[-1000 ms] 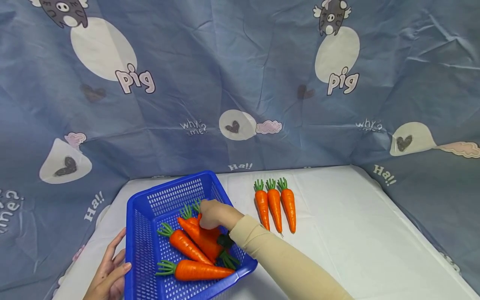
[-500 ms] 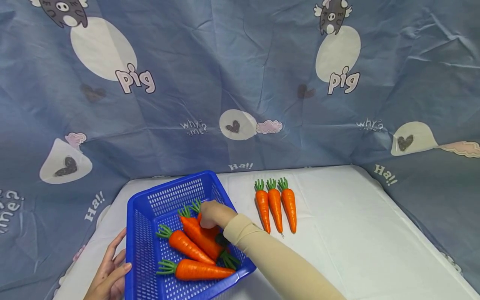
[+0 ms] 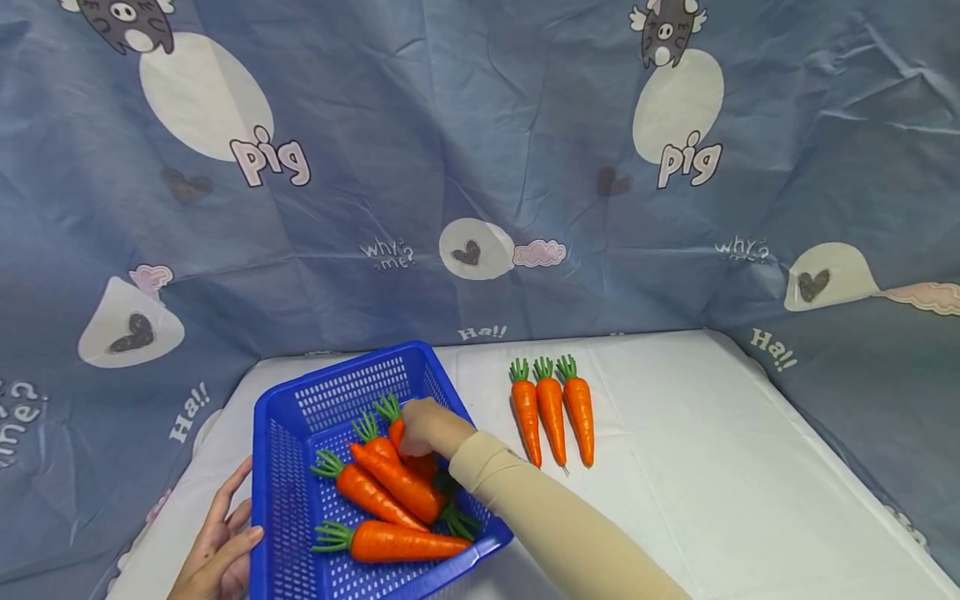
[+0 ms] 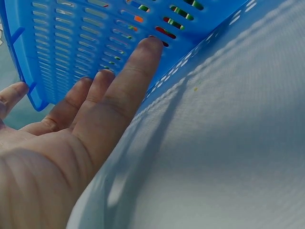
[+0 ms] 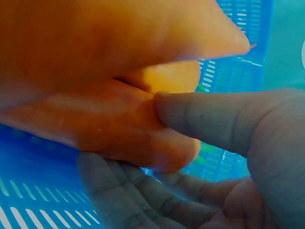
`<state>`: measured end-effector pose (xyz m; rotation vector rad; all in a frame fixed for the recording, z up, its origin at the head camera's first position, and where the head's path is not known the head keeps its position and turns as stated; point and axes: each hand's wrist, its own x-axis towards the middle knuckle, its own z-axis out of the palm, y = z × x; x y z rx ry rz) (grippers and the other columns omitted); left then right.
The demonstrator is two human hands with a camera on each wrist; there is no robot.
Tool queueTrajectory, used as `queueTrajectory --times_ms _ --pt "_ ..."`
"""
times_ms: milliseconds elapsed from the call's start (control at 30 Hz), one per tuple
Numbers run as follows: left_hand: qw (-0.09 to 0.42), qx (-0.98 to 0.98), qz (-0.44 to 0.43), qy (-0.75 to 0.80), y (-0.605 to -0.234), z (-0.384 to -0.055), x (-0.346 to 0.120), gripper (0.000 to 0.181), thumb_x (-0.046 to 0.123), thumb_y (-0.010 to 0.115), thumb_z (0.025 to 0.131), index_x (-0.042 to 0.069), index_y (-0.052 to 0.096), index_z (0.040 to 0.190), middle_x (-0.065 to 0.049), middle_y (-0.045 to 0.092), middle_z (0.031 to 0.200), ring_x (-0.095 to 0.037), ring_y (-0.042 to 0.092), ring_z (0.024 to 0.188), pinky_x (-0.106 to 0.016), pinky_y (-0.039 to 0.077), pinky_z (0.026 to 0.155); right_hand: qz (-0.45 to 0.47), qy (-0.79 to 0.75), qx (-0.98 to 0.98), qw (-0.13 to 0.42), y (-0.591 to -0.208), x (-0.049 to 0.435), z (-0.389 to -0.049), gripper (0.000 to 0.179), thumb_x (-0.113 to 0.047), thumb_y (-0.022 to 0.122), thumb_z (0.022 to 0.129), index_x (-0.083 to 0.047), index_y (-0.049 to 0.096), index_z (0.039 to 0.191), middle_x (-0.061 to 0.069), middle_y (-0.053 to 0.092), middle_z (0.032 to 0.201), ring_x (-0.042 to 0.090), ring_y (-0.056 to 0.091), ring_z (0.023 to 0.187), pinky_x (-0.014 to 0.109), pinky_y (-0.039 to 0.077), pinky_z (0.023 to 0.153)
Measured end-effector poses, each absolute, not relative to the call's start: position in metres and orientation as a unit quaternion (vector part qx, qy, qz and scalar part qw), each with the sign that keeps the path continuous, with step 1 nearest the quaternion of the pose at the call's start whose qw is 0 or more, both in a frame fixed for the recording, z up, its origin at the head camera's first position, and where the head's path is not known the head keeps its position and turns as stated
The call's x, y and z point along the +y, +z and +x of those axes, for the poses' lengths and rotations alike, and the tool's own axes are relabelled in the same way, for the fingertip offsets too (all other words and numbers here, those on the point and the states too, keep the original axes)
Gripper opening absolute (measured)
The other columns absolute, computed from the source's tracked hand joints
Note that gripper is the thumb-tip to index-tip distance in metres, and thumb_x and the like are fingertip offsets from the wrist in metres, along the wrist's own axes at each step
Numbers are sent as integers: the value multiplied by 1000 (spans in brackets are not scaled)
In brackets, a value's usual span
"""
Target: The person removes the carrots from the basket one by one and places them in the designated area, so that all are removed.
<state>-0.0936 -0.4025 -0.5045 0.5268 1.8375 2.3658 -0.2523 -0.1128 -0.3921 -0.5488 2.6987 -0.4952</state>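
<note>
A blue perforated plastic basket (image 3: pixel 330 379) holds several orange carrots with green tops. My right hand (image 3: pixel 427 427) reaches inside near its right wall. In the right wrist view, its thumb and fingers pinch a carrot (image 5: pixel 124 129) from both sides. A second carrot (image 3: pixel 405 483) lies across the pile, with its top toward the front right. Other carrots, one left of the pile (image 3: pixel 367 492) and one near the front (image 3: pixel 408 542), lie on the basket floor. My left hand (image 3: pixel 213 554) touches the basket's left side, with extended fingers against the outer wall (image 4: pixel 71 43).
Three carrots (image 3: pixel 550 417) lie side by side on the white tabletop (image 3: pixel 712 467), right of the basket, tops pointing away. Behind the table hangs a blue printed cloth (image 3: pixel 480 167). A dark object (image 3: pixel 446 483) shows beneath my right wrist.
The carrot in my right hand has shifted slightly up and left. The tip of the carrot lying across the pile has swung a little left and forward. My left hand stays still.
</note>
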Motion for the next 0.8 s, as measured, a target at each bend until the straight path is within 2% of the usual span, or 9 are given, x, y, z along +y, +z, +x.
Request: queueTrajectory --times_ms 167,300,367,567,800 --pt "55 587 194 784 -506 -95 -403 78 -4 22 111 41 0 171 5 60 150 -17 70 126 -50 65 91 -206 -218 940 164 -382 -107 -254 18 -13 81 90 -3 68 99 6 65 85 19 62 73 27 55 61" --pt "53 592 195 780 -505 -95 -403 79 -4 22 111 40 -2 171 6 60 150 -16 70 127 -49 65 92 -209 -230 937 156 -376 -104 -257 27 -22 83 93 -3 67 106 5 65 90 18 61 80 28 55 70" --pt "50 603 184 774 -504 -95 -402 78 -3 23 111 40 -2 171 7 60 150 -16 70 127 -50 65 91 -213 -235 936 154 -374 -102 -259 27 -24 82 94 -4 67 105 5 64 90 19 61 80 28 55 71" --pt "52 625 156 763 -502 -93 -403 77 1 26 113 42 -4 170 11 60 149 -14 70 126 -52 65 90 -218 -246 932 152 -367 -96 -264 28 -26 82 95 -6 62 100 3 59 88 17 57 78 26 49 67" --pt "51 619 158 767 -503 -93 -402 76 1 25 112 41 -2 170 9 60 148 -16 71 125 -52 65 90 -236 -280 916 163 -356 -87 -264 28 -26 81 96 -6 62 101 3 59 87 17 57 77 25 49 65"
